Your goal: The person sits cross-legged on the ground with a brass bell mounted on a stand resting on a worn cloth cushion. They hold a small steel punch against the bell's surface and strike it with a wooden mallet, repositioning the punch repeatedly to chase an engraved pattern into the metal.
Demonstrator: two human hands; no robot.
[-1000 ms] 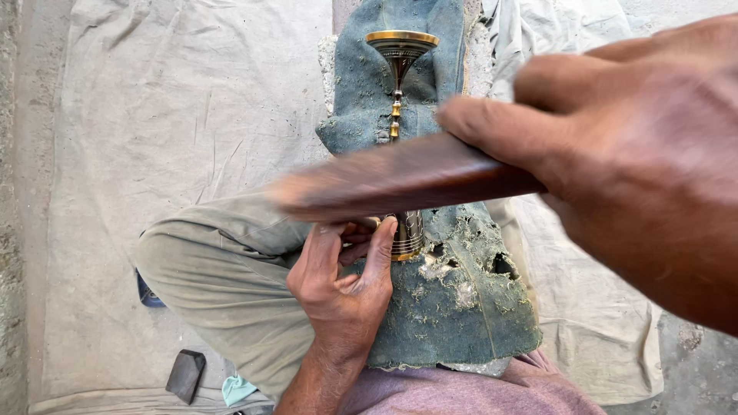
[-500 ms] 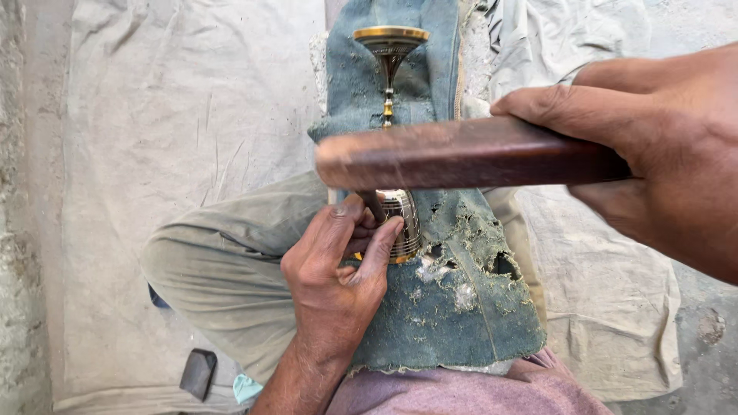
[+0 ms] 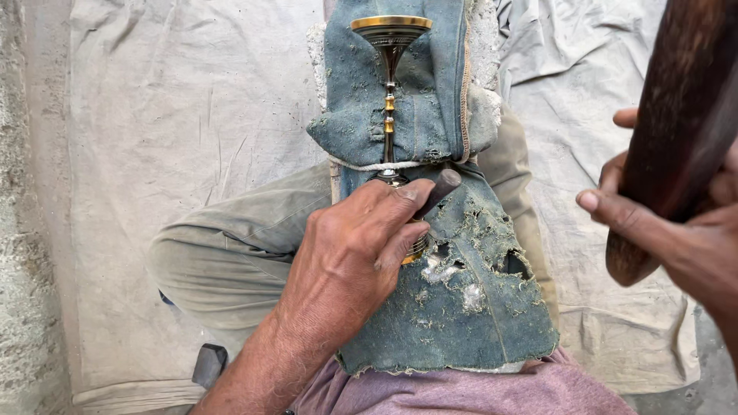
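Brass goblet (image 3: pixel 390 46) lies lengthwise under left hand (image 3: pixel 357 253); right hand (image 3: pixel 684 238) raises wooden mallet (image 3: pixel 676 131).

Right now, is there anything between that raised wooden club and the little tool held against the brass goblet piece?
Nothing visible. The right hand holds the wooden club up at the right, apart from the work. The left hand holds the small dark tool against the brass piece on the torn denim pad; only open air lies between.
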